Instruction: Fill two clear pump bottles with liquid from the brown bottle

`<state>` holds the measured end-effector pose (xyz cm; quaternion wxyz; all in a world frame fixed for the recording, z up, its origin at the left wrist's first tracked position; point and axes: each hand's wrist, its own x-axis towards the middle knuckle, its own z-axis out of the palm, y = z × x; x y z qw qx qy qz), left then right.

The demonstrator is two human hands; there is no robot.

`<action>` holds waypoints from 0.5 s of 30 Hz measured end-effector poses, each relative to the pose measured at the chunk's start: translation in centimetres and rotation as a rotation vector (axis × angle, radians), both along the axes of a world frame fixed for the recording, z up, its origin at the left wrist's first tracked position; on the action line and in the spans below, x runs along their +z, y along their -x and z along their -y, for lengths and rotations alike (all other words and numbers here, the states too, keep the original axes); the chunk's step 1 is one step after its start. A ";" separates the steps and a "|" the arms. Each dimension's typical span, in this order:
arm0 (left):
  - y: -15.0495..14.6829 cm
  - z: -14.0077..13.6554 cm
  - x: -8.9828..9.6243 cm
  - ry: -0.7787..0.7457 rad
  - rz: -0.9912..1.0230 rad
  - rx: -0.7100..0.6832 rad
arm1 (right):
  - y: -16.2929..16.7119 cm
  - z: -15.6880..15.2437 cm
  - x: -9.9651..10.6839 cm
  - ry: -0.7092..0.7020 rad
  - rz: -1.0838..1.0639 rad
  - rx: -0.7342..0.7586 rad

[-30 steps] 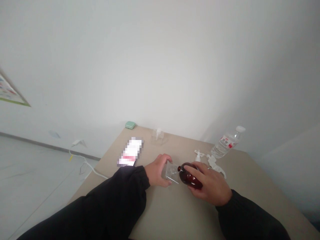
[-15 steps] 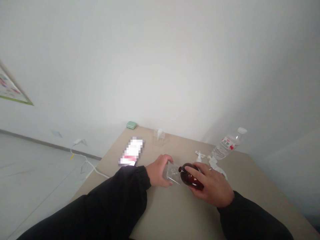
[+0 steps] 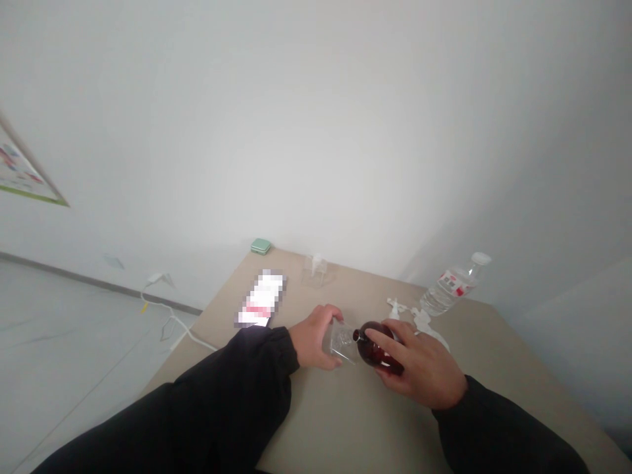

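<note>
My left hand (image 3: 318, 337) is closed around a clear plastic container (image 3: 344, 343), thumb and fingers on its opposite sides. In my right hand (image 3: 419, 365) is a dark brown bottle (image 3: 372, 349), tipped so that its uncapped neck points left. The bottle's mouth is at the right edge of the clear container; whether they touch I cannot tell. No liquid stream can be made out between them. Just behind the right hand lies a white nozzle-like piece (image 3: 395, 309) beside a crumpled white strip (image 3: 422, 320).
A water bottle (image 3: 451, 286) stands at the back right of the table (image 3: 340, 428). Towards the back are a clear box (image 3: 314, 271) with a white piece and a small green case (image 3: 261, 246). A phone (image 3: 261, 299) lies left, near a white cable (image 3: 192, 339).
The whole view has shifted very slightly. Both hands keep their grips, and the brown bottle stays tipped at the clear container with hardly any visible movement.
</note>
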<state>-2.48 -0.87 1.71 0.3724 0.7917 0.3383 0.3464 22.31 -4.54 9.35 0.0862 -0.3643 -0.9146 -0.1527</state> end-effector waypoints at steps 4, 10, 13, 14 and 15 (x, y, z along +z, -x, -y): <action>0.0 -0.1 -0.3 -0.010 0.003 -0.003 | 0.0 -0.1 0.2 0.003 0.042 -0.010; 0.0 0.0 -0.3 -0.017 0.006 0.004 | 0.1 -0.2 0.7 0.034 0.050 0.005; 0.0 0.0 -0.3 -0.013 0.008 0.003 | 0.1 -0.2 0.8 0.034 0.046 0.000; 0.0 0.0 -0.2 -0.010 0.006 0.003 | 0.2 -0.1 0.8 0.033 0.049 -0.003; 0.0 0.0 -0.2 -0.007 0.004 0.004 | 0.2 -0.1 0.8 0.034 0.055 -0.006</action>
